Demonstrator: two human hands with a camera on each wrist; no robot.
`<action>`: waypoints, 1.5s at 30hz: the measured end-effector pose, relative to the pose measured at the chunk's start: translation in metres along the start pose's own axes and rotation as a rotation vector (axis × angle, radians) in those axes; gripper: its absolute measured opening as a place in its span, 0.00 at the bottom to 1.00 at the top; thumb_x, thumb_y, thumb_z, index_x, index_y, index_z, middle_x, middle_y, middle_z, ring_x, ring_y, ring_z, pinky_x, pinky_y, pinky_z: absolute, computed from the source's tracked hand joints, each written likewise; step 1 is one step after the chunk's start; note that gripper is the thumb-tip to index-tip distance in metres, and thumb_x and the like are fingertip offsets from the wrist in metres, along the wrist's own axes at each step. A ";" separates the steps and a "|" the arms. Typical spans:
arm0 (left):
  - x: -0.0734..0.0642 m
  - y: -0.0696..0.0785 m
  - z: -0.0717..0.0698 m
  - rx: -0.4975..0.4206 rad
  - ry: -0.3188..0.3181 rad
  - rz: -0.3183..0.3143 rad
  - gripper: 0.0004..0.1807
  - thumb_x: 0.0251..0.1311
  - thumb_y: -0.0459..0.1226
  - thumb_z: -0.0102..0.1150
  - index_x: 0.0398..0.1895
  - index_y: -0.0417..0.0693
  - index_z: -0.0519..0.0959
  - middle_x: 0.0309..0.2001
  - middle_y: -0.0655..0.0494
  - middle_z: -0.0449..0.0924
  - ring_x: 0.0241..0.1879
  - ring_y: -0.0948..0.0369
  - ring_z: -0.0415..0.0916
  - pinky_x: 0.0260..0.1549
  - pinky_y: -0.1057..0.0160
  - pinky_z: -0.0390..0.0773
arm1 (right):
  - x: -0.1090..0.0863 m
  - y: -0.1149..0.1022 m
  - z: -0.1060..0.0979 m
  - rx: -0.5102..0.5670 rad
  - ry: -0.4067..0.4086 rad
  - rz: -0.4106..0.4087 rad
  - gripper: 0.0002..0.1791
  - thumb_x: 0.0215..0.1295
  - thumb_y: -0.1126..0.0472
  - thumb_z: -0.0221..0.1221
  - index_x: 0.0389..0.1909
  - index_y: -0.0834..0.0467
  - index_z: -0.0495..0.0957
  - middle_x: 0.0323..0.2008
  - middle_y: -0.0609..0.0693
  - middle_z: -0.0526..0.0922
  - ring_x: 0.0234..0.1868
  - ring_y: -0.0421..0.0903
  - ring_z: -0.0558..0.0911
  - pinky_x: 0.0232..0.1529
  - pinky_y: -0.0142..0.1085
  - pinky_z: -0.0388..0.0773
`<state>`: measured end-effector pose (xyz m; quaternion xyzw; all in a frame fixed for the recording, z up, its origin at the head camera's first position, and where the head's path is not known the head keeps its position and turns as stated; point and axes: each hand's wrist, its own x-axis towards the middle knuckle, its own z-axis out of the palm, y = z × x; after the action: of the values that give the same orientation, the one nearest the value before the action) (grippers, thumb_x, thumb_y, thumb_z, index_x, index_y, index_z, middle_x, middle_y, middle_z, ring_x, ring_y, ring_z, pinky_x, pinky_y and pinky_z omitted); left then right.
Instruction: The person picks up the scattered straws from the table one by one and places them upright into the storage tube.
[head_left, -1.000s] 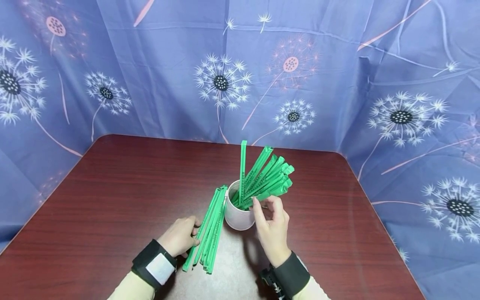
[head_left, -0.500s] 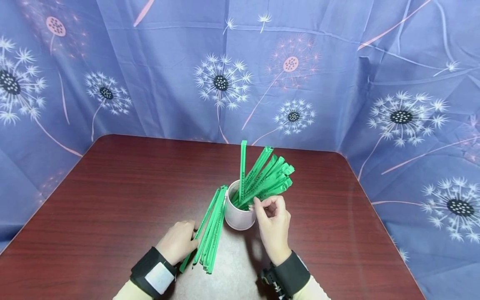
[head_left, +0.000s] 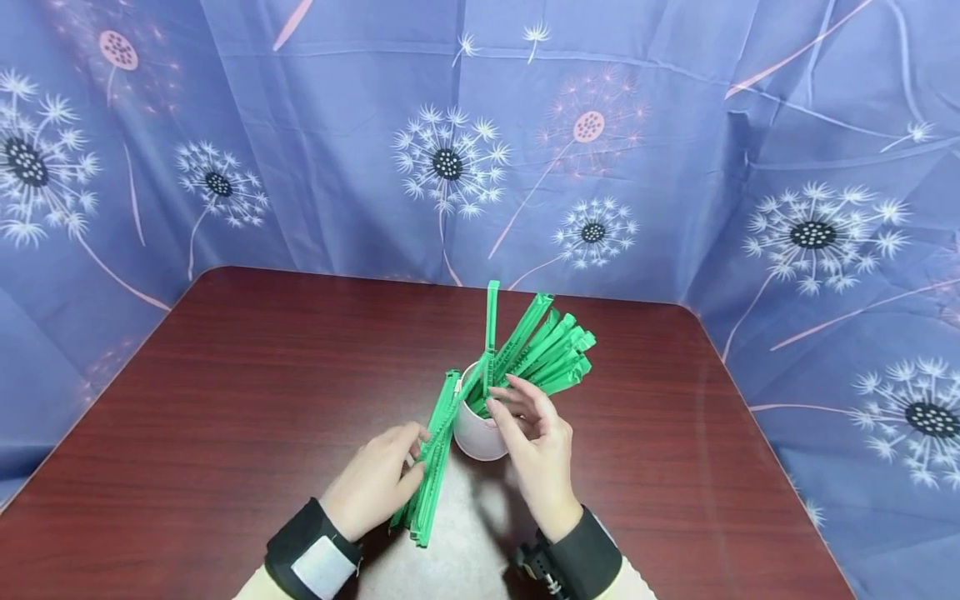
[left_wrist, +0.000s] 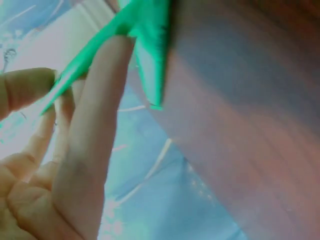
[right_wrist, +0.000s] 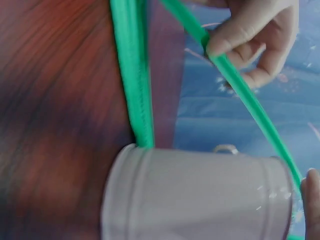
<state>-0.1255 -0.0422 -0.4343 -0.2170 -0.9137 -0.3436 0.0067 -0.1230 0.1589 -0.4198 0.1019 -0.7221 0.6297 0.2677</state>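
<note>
My left hand pinches a slim green wrapped straw between thumb and fingers. That straw slants up to the rim of a pale cup; whether its far end touches the rim cannot be told. Below the hand, a small pile of similar straws lies on the table, its far end beside the cup. Inside the cup, a bunch of green straws leans to the right, with one standing nearly upright. My right hand is at the cup's right rim, fingers loosely bent near the straws.
The dark red wooden table has rounded far corners. Blue cloth printed with dandelions hangs behind it and along both sides. Black bands wrap both wrists.
My left hand has lifted one straw from the pile and brought it right and forward, toward the cup. My right fingers have spread and shifted slightly left over the rim.
</note>
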 end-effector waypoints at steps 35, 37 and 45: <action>0.002 0.002 0.007 -0.066 0.149 0.015 0.27 0.53 0.28 0.70 0.57 0.37 0.73 0.40 0.48 0.78 0.39 0.57 0.79 0.38 0.61 0.82 | 0.015 -0.040 -0.007 0.233 0.186 -0.368 0.10 0.55 0.84 0.60 0.36 0.81 0.71 0.33 0.45 0.86 0.29 0.36 0.85 0.29 0.24 0.78; 0.001 0.000 0.009 -0.019 0.099 -0.021 0.26 0.52 0.29 0.71 0.56 0.36 0.75 0.41 0.47 0.79 0.39 0.56 0.80 0.39 0.59 0.81 | 0.016 -0.041 -0.007 0.251 0.218 -0.391 0.10 0.55 0.83 0.60 0.36 0.81 0.70 0.33 0.46 0.87 0.30 0.37 0.86 0.31 0.25 0.80; -0.003 -0.009 0.017 0.133 -0.084 -0.075 0.26 0.45 0.31 0.75 0.50 0.34 0.79 0.45 0.41 0.81 0.44 0.47 0.80 0.46 0.47 0.79 | 0.023 -0.043 -0.011 0.396 0.300 -0.478 0.11 0.58 0.83 0.58 0.40 0.79 0.69 0.37 0.55 0.86 0.34 0.45 0.87 0.40 0.33 0.84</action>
<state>-0.1245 -0.0387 -0.4537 -0.1961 -0.9413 -0.2729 -0.0302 -0.1181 0.1659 -0.3703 0.2243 -0.4943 0.6850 0.4859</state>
